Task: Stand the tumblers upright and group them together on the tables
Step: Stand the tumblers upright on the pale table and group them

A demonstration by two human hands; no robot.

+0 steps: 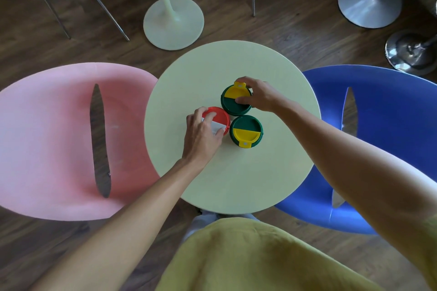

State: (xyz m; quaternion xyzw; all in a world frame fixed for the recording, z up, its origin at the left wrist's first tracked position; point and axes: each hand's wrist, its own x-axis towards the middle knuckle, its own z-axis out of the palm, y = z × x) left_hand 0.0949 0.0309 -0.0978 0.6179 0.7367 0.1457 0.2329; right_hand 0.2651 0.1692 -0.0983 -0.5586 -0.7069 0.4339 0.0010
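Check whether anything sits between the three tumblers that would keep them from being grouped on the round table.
Nothing visible does. The red-lidded tumbler under the left hand, the far green tumbler under the right hand and the near green tumbler already stand upright, clustered on the table.

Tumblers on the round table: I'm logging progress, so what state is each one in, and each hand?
Red-lidded tumbler: upright, lid on, held by left hand.
Far green-lidded tumbler: upright, yellow flap shut, held by right hand.
Near green-lidded tumbler: upright, flap shut, untouched.
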